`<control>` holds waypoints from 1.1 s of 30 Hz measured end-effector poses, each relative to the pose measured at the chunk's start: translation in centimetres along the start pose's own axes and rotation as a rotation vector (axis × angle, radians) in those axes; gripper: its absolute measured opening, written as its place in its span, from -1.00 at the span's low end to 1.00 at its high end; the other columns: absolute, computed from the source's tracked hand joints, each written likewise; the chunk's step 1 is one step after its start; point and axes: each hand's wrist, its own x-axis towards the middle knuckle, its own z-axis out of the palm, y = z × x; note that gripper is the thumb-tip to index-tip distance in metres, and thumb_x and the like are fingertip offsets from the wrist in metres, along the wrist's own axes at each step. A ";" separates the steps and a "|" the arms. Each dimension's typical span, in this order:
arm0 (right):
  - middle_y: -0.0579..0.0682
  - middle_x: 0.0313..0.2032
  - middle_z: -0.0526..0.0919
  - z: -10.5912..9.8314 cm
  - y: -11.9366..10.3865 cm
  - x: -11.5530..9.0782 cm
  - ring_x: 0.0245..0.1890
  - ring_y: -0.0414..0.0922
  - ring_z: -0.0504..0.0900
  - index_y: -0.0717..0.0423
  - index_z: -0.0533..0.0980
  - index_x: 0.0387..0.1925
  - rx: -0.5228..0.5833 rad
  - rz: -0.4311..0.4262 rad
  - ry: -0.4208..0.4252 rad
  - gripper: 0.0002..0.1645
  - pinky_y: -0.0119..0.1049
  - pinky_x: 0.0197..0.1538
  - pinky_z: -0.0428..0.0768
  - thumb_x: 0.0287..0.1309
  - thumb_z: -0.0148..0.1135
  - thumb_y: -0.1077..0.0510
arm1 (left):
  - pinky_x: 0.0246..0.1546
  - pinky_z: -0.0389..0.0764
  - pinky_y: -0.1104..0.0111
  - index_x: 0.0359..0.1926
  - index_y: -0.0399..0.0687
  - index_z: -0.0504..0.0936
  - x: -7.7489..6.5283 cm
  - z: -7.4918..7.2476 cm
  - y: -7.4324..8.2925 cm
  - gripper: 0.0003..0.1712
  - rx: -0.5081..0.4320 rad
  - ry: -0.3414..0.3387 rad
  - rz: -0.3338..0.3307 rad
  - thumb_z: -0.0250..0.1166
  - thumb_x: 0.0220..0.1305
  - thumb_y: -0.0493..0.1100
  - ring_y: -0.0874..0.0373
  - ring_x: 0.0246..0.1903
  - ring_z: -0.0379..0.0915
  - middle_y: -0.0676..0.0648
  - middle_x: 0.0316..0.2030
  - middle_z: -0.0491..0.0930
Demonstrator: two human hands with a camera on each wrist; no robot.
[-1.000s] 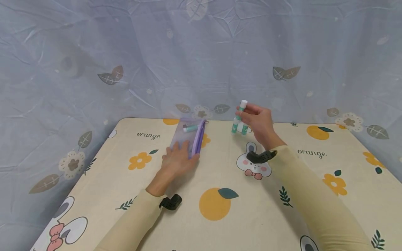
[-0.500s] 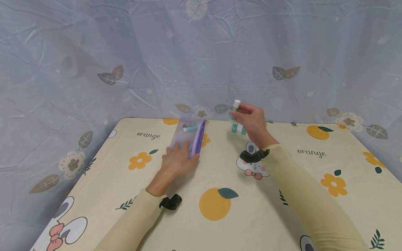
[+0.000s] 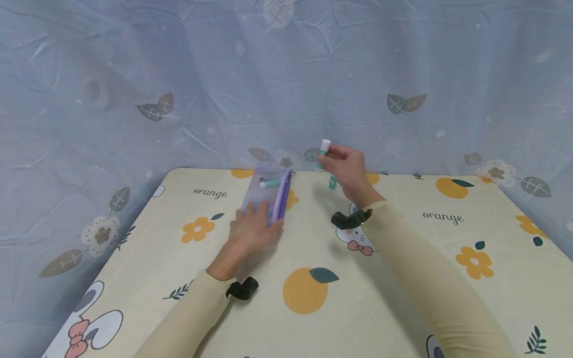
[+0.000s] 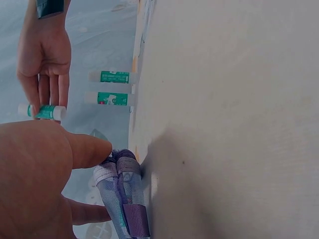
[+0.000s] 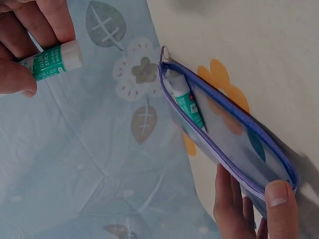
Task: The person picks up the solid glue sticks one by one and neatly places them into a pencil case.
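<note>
In the head view, my right hand (image 3: 348, 171) pinches a glue stick (image 3: 324, 149) with a white cap and green label, raised above the table's far edge. My left hand (image 3: 252, 228) holds the near end of a translucent purple zip pouch (image 3: 281, 199), thumb on one side and fingers on the other. The pouch's mouth gapes unzipped in the right wrist view, with one glue stick (image 5: 188, 107) lying inside. Two more glue sticks, a nearer one (image 4: 113, 98) and a farther one (image 4: 114, 76), stand on the table in the left wrist view, partly hidden behind my right hand in the head view.
A cream cloth (image 3: 403, 318) printed with oranges, flowers and rabbits covers the table. Behind its far edge hangs a grey-blue curtain (image 3: 286, 84) with leaf prints. Each wrist carries a black band, the left one (image 3: 243, 288) and the right one (image 3: 351, 219).
My right hand has moved left with the glue stick, toward the pouch, away from above the standing glue sticks. My left hand and the pouch have stayed in place.
</note>
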 end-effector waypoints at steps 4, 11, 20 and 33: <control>0.20 0.32 0.67 0.8 -0.2 0.2 0.30 0.03 0.68 0.17 0.55 0.38 0.022 0.005 -0.016 -0.42 -0.07 0.40 0.59 0.39 0.40 0.18 | 0.30 0.37 -0.34 0.64 -0.06 0.19 -0.1 -0.1 0.1 -0.12 0.001 -0.003 -0.004 0.12 0.50 0.27 -0.46 0.39 0.24 -0.41 0.54 0.21; 0.15 0.23 0.74 2.3 -0.8 0.5 0.26 0.00 0.71 0.15 0.62 0.30 0.026 0.009 0.009 -0.50 -0.13 0.35 0.63 0.37 0.41 0.22 | 0.33 0.34 -0.35 0.64 -0.09 0.17 -0.1 -0.2 0.2 -0.11 -0.010 -0.014 -0.004 0.11 0.51 0.26 -0.47 0.42 0.20 -0.43 0.58 0.15; 0.11 0.20 0.76 3.4 -1.4 0.8 0.25 -0.02 0.72 0.13 0.64 0.27 0.032 0.033 0.018 -0.52 -0.18 0.31 0.66 0.35 0.42 0.25 | 0.32 0.35 -0.36 0.64 -0.09 0.17 0.0 -0.2 0.2 -0.11 0.001 -0.011 -0.007 0.10 0.51 0.26 -0.49 0.42 0.21 -0.43 0.57 0.16; 0.10 0.18 0.77 4.7 -1.3 1.2 0.21 -0.02 0.74 0.10 0.65 0.27 0.020 0.013 0.010 -0.52 -0.19 0.28 0.67 0.33 0.44 0.24 | 0.34 0.33 -0.36 0.64 -0.08 0.16 0.1 0.0 0.2 -0.10 -0.009 -0.014 -0.015 0.11 0.50 0.27 -0.47 0.43 0.19 -0.42 0.58 0.15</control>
